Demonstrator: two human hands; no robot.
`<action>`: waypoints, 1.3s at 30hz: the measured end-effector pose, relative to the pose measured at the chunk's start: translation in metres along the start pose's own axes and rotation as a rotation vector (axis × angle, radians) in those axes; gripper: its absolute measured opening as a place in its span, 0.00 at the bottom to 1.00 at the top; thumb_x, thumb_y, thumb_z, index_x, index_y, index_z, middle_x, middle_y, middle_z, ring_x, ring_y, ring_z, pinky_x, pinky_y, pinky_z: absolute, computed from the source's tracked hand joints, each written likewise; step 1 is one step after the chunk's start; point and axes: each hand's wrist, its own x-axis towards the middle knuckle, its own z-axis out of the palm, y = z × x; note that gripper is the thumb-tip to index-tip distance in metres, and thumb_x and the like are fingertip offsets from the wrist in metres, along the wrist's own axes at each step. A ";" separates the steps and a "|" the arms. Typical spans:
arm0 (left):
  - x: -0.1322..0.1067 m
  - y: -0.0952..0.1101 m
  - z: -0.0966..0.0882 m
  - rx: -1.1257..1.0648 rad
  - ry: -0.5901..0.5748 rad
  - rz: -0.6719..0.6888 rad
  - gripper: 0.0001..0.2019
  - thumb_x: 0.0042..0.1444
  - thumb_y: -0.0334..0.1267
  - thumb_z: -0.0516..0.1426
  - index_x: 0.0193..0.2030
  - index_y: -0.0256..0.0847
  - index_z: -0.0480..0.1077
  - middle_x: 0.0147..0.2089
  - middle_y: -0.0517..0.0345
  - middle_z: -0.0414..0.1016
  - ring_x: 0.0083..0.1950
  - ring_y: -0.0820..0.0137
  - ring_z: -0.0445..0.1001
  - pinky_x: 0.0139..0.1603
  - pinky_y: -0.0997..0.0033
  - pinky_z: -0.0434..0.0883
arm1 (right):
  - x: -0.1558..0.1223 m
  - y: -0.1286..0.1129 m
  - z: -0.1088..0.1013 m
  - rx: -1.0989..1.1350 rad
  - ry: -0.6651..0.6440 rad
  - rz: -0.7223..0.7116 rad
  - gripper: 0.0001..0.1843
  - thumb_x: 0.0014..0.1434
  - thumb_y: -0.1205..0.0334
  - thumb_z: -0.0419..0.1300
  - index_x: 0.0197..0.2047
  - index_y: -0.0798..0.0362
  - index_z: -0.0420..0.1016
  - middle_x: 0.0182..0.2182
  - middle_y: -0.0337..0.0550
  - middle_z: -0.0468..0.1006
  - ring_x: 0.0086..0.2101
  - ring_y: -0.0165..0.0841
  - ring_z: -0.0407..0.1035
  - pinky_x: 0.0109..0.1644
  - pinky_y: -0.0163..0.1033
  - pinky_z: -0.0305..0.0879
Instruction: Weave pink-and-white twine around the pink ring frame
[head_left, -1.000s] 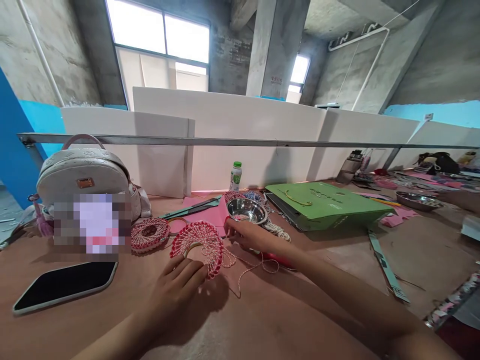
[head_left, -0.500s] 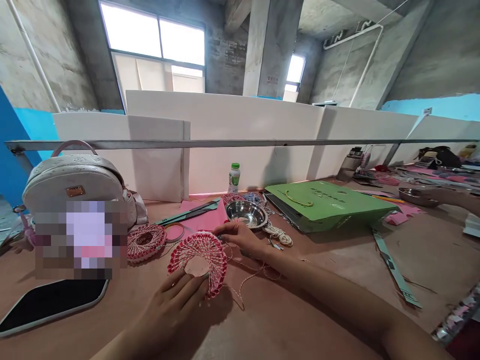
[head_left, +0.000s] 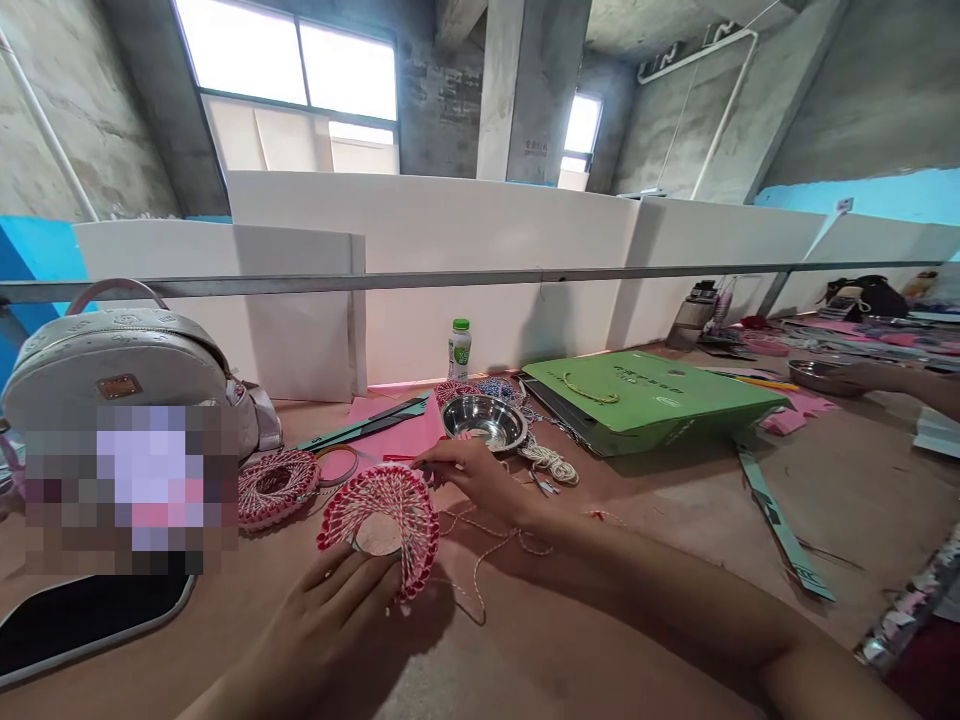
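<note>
My left hand (head_left: 341, 600) is closed on the near edge of a red-and-white woven cord ring (head_left: 424, 530), holding it tilted up above the table. The ring has a looped red rim and an open centre. At its upper right edge my right hand (head_left: 472, 475) is closed in a pinch. A thin red stick (head_left: 397, 458) juts left from those fingertips, its kind too small to tell. Loose red-and-white cord (head_left: 480, 575) trails on the table below my right wrist. A similar woven ring (head_left: 277, 490) lies to the left.
Behind my hands stand a steel bowl (head_left: 484, 420), a small bottle (head_left: 460, 350) and a bundle of white cord (head_left: 551, 462). A green paper bag (head_left: 645, 395) lies right; a pale backpack (head_left: 112, 350) and a phone (head_left: 97, 615) are left. Another person's hand (head_left: 862, 378) is far right.
The view has shifted slightly, so most things sit further left. A thin red stick now shows at my right fingertips. Both hands stay at the ring.
</note>
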 end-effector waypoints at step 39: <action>-0.014 -0.007 0.018 0.011 -0.067 -0.010 0.14 0.60 0.32 0.56 0.51 0.48 0.73 0.50 0.57 0.78 0.49 0.65 0.74 0.56 0.60 0.61 | 0.005 0.001 0.015 0.374 0.083 0.219 0.07 0.59 0.62 0.66 0.40 0.55 0.82 0.38 0.44 0.82 0.37 0.29 0.74 0.41 0.36 0.72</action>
